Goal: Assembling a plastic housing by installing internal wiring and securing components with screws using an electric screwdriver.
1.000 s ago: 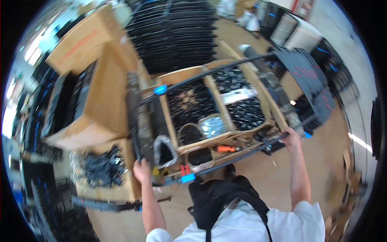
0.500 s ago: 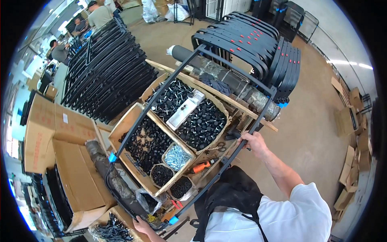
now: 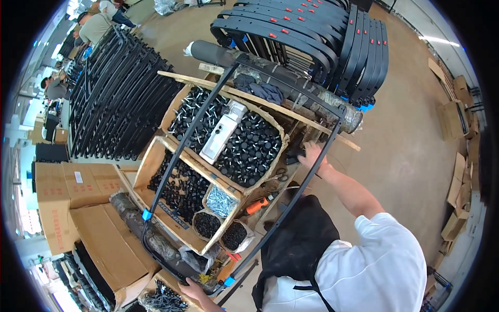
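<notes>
Black frame (image 3: pixel 249 130) held by both hands (over boxes)

The black frame (image 3: pixel 244 171) has swung, seemingly further over the boxes, both hands shifting along.

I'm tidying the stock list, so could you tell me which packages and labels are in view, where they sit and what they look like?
Stacked cardboard boxes: far left, brown, one with a small white label.
Open cardboard box: lower left, brown, flaps open.
Flattened cartons: right wall, brown.
White rectangular pack: lying on the black caps in the wooden tray.
</notes>
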### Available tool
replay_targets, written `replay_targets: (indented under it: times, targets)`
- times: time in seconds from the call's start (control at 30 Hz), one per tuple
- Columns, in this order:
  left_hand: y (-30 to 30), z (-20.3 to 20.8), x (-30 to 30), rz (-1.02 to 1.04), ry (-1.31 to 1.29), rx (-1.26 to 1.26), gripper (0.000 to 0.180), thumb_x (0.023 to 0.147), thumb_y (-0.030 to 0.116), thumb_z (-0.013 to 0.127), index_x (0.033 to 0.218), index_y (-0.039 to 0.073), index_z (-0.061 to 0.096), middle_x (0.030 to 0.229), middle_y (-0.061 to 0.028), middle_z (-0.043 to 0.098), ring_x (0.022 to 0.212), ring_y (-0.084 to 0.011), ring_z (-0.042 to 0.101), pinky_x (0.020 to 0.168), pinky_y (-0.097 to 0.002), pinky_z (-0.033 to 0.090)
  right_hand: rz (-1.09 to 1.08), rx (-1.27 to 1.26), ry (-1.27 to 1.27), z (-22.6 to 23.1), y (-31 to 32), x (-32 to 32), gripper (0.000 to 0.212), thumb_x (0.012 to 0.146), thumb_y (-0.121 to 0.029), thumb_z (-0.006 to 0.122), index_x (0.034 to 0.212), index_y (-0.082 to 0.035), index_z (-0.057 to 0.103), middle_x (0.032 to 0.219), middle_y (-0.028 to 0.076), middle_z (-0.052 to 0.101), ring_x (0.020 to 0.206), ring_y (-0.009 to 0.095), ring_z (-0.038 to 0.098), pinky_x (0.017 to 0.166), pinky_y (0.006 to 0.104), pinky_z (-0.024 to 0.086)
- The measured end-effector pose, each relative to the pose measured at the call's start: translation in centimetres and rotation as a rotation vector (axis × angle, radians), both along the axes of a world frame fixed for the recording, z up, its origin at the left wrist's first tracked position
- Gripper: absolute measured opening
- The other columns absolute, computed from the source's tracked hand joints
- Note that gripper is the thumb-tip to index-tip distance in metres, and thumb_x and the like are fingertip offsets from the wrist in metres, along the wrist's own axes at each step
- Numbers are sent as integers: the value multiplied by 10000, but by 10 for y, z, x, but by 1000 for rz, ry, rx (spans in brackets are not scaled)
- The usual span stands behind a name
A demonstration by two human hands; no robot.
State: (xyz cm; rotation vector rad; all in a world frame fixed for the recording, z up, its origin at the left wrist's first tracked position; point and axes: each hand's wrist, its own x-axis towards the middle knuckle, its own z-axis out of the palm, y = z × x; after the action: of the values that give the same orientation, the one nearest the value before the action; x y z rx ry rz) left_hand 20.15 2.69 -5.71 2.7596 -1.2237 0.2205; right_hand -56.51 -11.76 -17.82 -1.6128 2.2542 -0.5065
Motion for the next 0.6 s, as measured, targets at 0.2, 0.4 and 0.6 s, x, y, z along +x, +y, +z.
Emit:
replay_targets:
  times: [0.2, 0.4, 0.6]
  targets:
    - [-104, 57, -192, -298, 541, -334, 312, 1070, 163, 606, 1264, -64, 693, 1166, -174, 752, 1067, -250, 725, 946, -354, 569, -92, 468, 126, -73, -12, -29, 619, 862, -264, 710, 1339, 101, 561, 1263, 287, 644, 1138, 418, 694, 939, 484, 595]
    - [-177, 65, -340, -684, 965, -164, 261, 1108, 133, 576, 1264, -44, 688, 1169, -131, 732, 1026, -190, 715, 941, -328, 579, 15, 318, 73, 71, 59, -34, 439, 887, -248, 706, 1211, 33, 610, 1157, 248, 688, 1132, 398, 692, 909, 490, 609]
    - [-234, 70, -557, -919, 1566, 23, 283, 1108, 144, 569, 1274, -48, 691, 1146, -127, 761, 1070, -188, 723, 974, -315, 559, -65, 538, -52, 181, 146, -105, 399, 896, -306, 706, 1115, 26, 675, 1067, 264, 728, 1044, 409, 722, 870, 509, 598]
